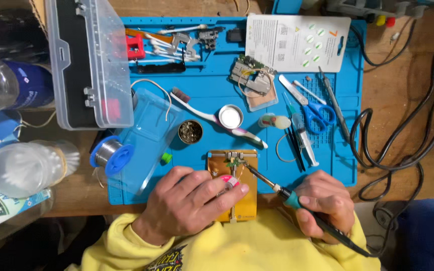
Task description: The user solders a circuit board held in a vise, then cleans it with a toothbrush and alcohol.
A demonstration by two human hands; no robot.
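Cluttered desk, blue mat. Left hand curled around pink wick spool on gold board holder; right hand fisted around soldering iron. Keep tip flat, wrist braced, touch brief.

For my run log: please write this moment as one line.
left hand: pressing on gold holder | right hand: holding soldering iron, tip at small board

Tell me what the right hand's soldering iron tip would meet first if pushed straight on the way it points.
The right hand aims the soldering iron up-left. Its tip already sits at the small circuit board clamped on the yellow holder, so it would likely meet that board first; exact contact height is unclear.
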